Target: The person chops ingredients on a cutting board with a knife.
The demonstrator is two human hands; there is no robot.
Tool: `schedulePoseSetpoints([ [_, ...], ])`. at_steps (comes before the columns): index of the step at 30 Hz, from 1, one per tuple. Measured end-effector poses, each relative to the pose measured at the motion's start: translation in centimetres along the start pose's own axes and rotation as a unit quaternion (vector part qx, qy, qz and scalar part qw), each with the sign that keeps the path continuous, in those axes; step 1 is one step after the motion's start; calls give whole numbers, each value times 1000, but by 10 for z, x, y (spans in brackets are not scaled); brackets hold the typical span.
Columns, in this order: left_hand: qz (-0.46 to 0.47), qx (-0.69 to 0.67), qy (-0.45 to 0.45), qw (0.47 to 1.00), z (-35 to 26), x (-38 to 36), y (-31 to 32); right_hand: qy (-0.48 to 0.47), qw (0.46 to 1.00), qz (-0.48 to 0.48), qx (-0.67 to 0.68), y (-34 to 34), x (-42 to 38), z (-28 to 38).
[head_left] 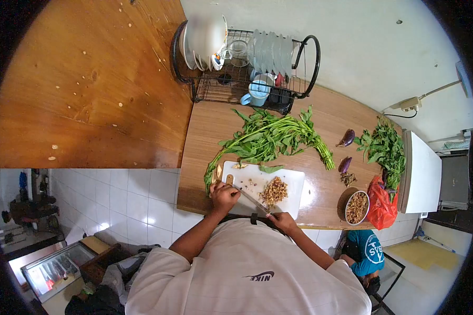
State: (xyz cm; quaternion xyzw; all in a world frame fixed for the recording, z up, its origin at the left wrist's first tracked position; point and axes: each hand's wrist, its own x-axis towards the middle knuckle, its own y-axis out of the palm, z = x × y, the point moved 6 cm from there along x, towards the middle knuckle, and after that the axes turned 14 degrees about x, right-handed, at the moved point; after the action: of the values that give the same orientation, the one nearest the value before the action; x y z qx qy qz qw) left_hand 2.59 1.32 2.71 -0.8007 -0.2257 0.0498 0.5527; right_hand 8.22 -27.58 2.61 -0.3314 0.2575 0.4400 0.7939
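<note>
My right hand is closed around the handle of a knife at the front edge of a white cutting board. The blade points up and left toward my left hand. That hand is closed by the board's left end, its curled fingers at the blade's tip; whatever they hold is hidden. A pile of chopped brown pieces lies on the board, with small bits scattered left of it. Behind the board, long-stemmed leafy greens stretch across the table, and one loose leaf overlaps the board's back edge.
To the right stand a bowl of chopped pieces and a red plastic bag. Two purple eggplants and more greens lie behind them. A dish rack occupies the back. A person in a blue shirt is low beyond the front edge.
</note>
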Motion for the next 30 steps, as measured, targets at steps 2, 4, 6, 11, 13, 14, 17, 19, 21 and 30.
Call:
schedulePoseSetpoints([
  [2, 10, -2, -4, 1000, 0, 1, 1, 12, 1000, 6, 1, 1, 4, 1],
  [4, 14, -4, -7, 1000, -1, 1, 3, 28, 1000, 10, 4, 7, 11, -3],
  [6, 17, -11, -2, 1000, -5, 1, 0, 3, 998, 9, -55, 14, 27, -1],
  [11, 2, -2, 27, 1000, -5, 6, 0, -20, 999, -36, -16, 6, 14, 11],
  [13, 1, 13, 36, 999, -10, 6, 4, -12, 998, -40, -36, 5, 11, 6],
  [14, 5, 11, 38, 999, -12, 5, 5, -23, 997, -57, -45, 4, 12, 5],
  [17, -9, 0, 35, 999, -15, 9, 4, -33, 994, -91, -52, 4, 14, 7],
  [19, 13, 23, 46, 999, -14, 8, 6, 43, 995, -74, -59, 3, 16, 3],
  [21, 0, 20, 52, 998, -13, 7, 6, 28, 997, -67, -33, 1, 13, 4],
  [30, 8, 2, 2, 1000, -9, 2, 11, 17, 999, -29, 31, 2, 0, -10],
])
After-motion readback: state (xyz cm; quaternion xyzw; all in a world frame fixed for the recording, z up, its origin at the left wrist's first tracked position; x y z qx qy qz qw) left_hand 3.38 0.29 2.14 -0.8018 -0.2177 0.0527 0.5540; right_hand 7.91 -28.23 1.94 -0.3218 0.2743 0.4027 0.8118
